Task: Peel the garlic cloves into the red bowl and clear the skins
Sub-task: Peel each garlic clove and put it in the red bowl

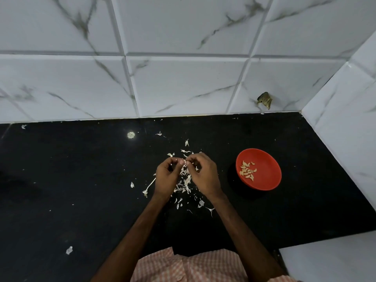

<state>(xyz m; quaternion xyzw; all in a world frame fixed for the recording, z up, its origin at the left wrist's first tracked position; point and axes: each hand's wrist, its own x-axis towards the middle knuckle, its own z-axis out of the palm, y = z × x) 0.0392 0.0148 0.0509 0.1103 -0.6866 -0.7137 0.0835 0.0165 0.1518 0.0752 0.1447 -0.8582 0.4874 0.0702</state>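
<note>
My left hand (166, 176) and my right hand (203, 174) meet fingertip to fingertip above the black counter, both pinching a small garlic clove (184, 162) between them. Under and around the hands lies a heap of white garlic skins (186, 184). A thin garlic stalk (149, 187) lies just left of my left hand. The red bowl (266, 174) stands to the right of my right hand and holds several peeled cloves (247, 170) on its left side.
The black counter (81, 180) runs back to a white marble-tiled wall (183, 78) and a side wall at the right. Stray skin bits lie at the far left (24, 126) and near left (69, 250). A white surface (329, 261) sits at the lower right.
</note>
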